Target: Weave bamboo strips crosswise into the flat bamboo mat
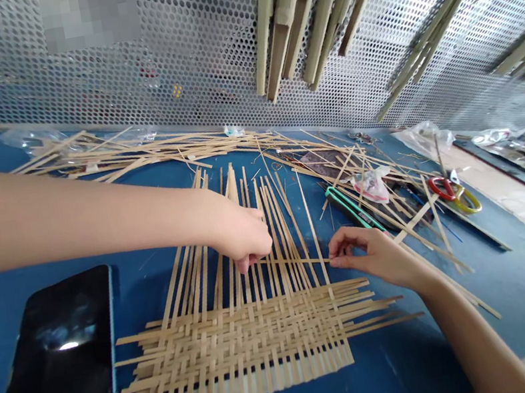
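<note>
So, the right hand [375,258] pinches the end of a thin bamboo strip [294,260] between thumb and forefinger, pressed together on it, and that strip lies crosswise, its long axis running left to right over the loose upright strips [274,235] of a woven bamboo mat [237,343]. The mat sits mid-desk toward the near edge of the blue desk [374,366], its upright strips pointing to the far edge. The left hand [235,232] is curled down over those uprights, near the strip's other end; what its hidden fingers hold, I cannot tell. A black tablet [54,369] in a blue case lies just left of the mat. Loose bamboo strips [133,155] are heaped along the far edge, with green-handled pliers [350,208] and red and yellow rings [452,190] toward the right. Behind stands a perforated metal panel [196,52], with bundled bamboo slats [311,12] at the upper right
</note>
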Tool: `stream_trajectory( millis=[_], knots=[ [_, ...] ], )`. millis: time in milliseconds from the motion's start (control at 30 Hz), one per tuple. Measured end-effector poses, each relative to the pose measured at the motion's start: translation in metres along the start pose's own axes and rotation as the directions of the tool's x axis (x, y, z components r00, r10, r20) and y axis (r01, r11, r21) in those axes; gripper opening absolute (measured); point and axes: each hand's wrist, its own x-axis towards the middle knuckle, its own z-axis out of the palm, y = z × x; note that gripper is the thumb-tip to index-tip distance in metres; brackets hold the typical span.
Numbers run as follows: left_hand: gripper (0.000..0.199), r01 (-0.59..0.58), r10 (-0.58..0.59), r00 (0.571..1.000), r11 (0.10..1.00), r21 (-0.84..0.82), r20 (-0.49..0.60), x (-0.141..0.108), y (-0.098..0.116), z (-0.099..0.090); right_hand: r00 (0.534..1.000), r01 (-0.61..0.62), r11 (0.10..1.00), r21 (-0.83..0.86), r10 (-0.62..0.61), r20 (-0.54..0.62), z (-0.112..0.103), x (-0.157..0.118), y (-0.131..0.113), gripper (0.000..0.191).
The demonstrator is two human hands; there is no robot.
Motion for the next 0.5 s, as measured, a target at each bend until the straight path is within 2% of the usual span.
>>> stream_trajectory(
  millis=[300,500],
  knots=[
    [0.032,0.026,-0.026,1.0,0.998,0.065,0.003,0.0032,0.0082,-0.0017,1.0,0.01,1.0,-0.004,-0.01,0.018,-0.0008,0.0002,0.0004,0.015],
    [0.032,0.026,-0.027,0.999,0.999,0.045,0.025,0.0037,0.0085,-0.0041,1.0,0.007,1.0,-0.007,-0.007,0.005,0.0003,-0.0002,0.0012,0.017]
  ],
)
